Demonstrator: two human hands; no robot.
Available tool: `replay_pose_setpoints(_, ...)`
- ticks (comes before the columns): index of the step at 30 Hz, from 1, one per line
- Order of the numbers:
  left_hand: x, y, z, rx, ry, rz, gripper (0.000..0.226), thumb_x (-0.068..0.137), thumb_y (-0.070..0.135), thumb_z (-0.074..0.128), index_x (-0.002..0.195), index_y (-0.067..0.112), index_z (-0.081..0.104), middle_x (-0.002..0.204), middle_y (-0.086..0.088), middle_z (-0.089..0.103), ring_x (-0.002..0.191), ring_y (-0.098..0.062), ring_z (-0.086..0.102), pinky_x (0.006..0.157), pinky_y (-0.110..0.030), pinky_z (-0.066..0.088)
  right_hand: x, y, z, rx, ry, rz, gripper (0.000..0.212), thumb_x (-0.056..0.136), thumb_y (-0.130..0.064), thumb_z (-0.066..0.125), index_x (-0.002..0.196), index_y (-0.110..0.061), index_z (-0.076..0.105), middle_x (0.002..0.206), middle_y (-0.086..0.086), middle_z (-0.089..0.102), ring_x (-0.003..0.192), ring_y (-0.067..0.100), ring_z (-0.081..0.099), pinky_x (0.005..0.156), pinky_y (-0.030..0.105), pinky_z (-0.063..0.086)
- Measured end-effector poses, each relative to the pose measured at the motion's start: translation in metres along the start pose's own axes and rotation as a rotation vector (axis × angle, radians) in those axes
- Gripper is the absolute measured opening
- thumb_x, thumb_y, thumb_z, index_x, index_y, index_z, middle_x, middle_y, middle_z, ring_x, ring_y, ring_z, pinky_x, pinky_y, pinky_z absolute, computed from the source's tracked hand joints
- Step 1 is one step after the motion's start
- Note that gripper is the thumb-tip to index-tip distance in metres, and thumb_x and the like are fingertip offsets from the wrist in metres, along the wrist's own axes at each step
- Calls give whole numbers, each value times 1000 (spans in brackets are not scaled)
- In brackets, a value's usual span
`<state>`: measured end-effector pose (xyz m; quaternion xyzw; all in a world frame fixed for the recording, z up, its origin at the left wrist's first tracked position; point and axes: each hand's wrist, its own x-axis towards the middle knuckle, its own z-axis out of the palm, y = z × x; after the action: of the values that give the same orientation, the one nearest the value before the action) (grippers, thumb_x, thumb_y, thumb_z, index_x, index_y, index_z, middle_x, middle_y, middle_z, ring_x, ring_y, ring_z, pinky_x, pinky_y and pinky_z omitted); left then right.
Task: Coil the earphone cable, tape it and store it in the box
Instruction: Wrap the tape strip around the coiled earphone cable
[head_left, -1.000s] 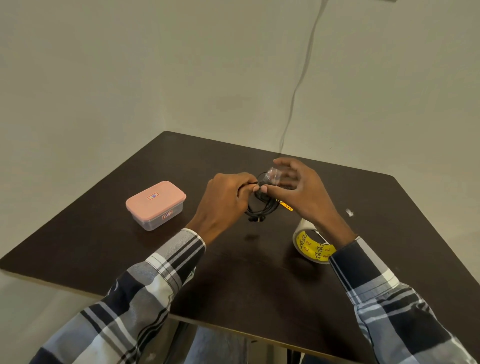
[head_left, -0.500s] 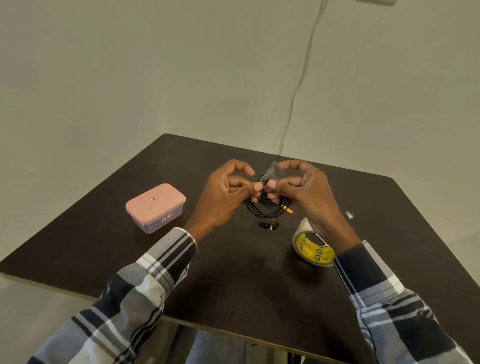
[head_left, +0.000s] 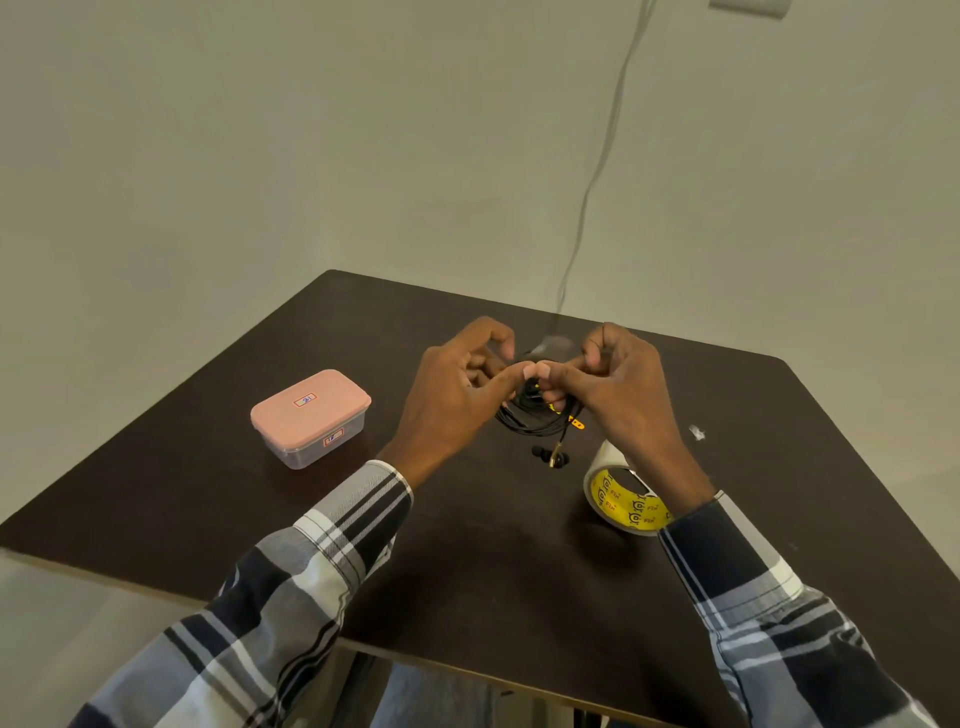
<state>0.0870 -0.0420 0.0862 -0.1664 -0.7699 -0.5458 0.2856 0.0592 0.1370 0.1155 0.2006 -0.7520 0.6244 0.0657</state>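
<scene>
Hands meet above the middle of the dark bench (head_left: 208, 519), thumb tips touching. The left hand (head_left: 457, 395) comes in from seven o'clock, wrist straight, thumb stretched toward three o'clock and forefinger arched high; its grip pinches the top of the earphone cable (head_left: 535, 421). The right hand (head_left: 618, 395) comes in from five o'clock, fingers curled, its grip pinching the same spot from the other side. A scrap of clear tape (head_left: 556, 344) sticks up at twelve o'clock just behind the thumbs; which fingers hold it cannot be told.

The cable hangs below the thumbs as a loose black coil, wider than tall, its long axis running from nine to three o'clock. Two earbuds (head_left: 550, 457) dangle toward six o'clock under the coil, just above or on the bench.

The pink-lidded box (head_left: 310, 415) sits shut at nine o'clock from the hands, well apart. The tape roll (head_left: 618, 493) stands on edge at five o'clock, partly under the right wrist.
</scene>
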Motion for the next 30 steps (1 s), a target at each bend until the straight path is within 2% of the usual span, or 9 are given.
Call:
replay_pose_setpoints(5,0,-4,1,44,-1,58,16,91,20,70,84,19,56,64,1,65,55,-29,65,49,-50,51,-3,-3,-2,152,-24,21,27,83,0,78,81,-5,51,76,23,73,62,28,70,57,31,57)
replay_pose_setpoints(9,1,-5,1,96,-30,119,3,93,16,67,96,17,69,69,1,67,59,-20,66,54,-45,53,-3,-6,-3,184,-44,48,15,83,-2,78,90,-1,65,79,25,73,65,30,68,61,32,59)
replay_pose_setpoints(13,5,-8,0,194,-18,211,18,94,17,67,111,18,74,82,4,73,66,-12,64,58,-34,52,-1,-2,-2,99,-29,9,12,84,-5,77,96,-3,75,78,18,75,63,24,69,62,29,58)
replay_pose_setpoints(15,6,-11,0,273,-4,227,22,94,21,67,114,19,74,78,4,71,64,-8,60,58,-29,50,3,1,-2,57,-17,-9,11,85,-5,77,95,-6,77,77,14,76,63,20,69,62,27,57)
replay_pose_setpoints(19,7,-12,-1,356,-9,242,27,93,31,67,117,23,73,73,3,69,63,-9,59,58,-35,50,9,7,-1,-89,13,-78,11,86,-9,77,95,-14,79,77,6,77,66,17,72,65,28,59)
replay_pose_setpoints(22,7,-9,-2,432,-14,268,26,92,30,66,114,19,74,74,0,69,63,-13,60,56,-39,51,12,10,-3,-190,-8,-118,15,85,-9,78,95,-20,79,75,-2,77,63,13,71,67,31,60)
replay_pose_setpoints(25,7,-10,-1,572,-32,327,25,92,26,65,111,13,74,72,-3,66,60,-18,59,51,-39,50,12,13,-4,-372,-47,-207,19,84,-10,79,100,-18,80,81,-5,77,65,0,68,67,21,54)
replay_pose_setpoints(27,6,-12,0,666,-72,367,25,93,23,64,113,10,71,74,-5,64,58,-21,59,48,-38,51,11,11,-4,-532,-57,-328,22,84,-12,79,104,-17,79,88,-2,79,75,2,71,70,22,56)
replay_pose_setpoints(30,4,-16,1,745,-134,393,25,94,18,65,115,5,67,77,-9,62,54,-23,57,45,-36,51,8,11,-2,-687,-77,-482,23,85,-12,77,108,-17,78,87,0,78,77,14,72,70,32,59)
